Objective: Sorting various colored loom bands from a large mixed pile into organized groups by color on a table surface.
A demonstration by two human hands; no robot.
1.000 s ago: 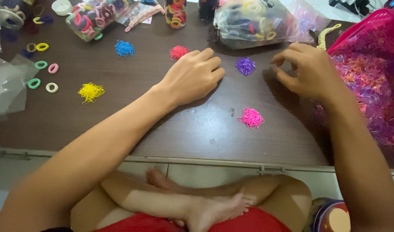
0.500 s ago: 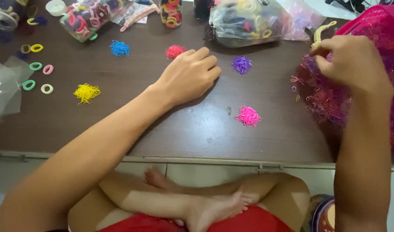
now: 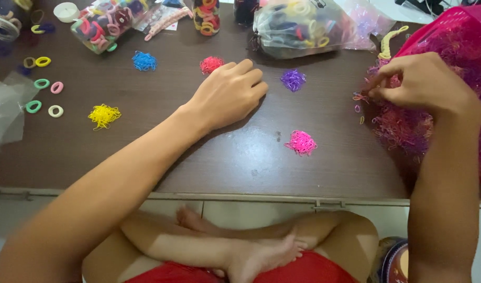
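Note:
My left hand (image 3: 227, 94) rests palm down on the dark brown table (image 3: 198, 152), fingers loosely curled, holding nothing. Just beyond its fingertips lies a red pile of tiny elastic bands (image 3: 211, 64). A purple pile (image 3: 293, 79) sits to its right and a pink pile (image 3: 301, 142) nearer the front edge. My right hand (image 3: 421, 84) is at the right, fingertips pinched in a big tangled heap of mixed pink and purple bands (image 3: 408, 126) that spills from a pink basket (image 3: 445, 23). Whether a band is between the fingers is too small to tell.
A blue pile (image 3: 144, 61) and a yellow pile (image 3: 104, 115) lie to the left, with several loose hair rings (image 3: 41, 84) beyond. Jars and a clear bag of hair ties (image 3: 303, 23) stand along the back. A clear plastic bag (image 3: 4, 112) lies at the left edge.
My right hand has gone from the table near the purple pile over to the mixed heap by the pink basket and dipped into it. My left hand has stayed put.

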